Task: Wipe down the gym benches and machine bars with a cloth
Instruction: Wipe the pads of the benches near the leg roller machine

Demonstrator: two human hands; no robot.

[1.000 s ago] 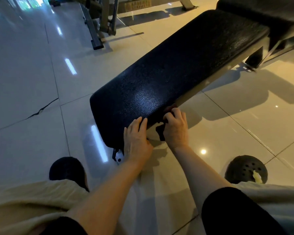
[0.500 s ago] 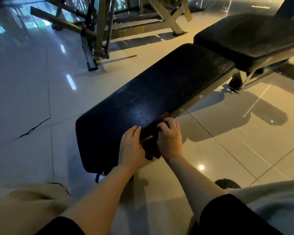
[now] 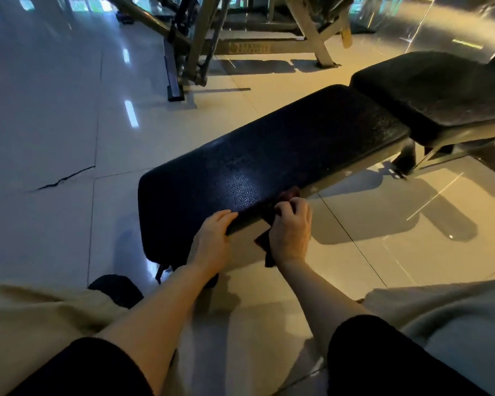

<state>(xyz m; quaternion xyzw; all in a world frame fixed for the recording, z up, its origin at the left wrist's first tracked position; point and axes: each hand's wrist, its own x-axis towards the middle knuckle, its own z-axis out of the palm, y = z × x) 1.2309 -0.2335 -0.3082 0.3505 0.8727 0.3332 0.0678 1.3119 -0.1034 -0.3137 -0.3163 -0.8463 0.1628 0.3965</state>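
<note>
— Two hands work the near long edge of the bench pad [image 3: 269,155]; what has changed?

— Over the last second the cloth [image 3: 265,238] has climbed from under that edge onto its side, which suggests edge wiping is under way.

— And the grip?

— The right hand [image 3: 290,230] curls its fingers round the dark red cloth, part of it hanging below the pad. The left hand [image 3: 212,238] rests flat on the edge beside it, holding nothing.

— Which way does the pad run?

— Its long axis runs from near left to far right, toward the seat pad [image 3: 440,92].
</note>
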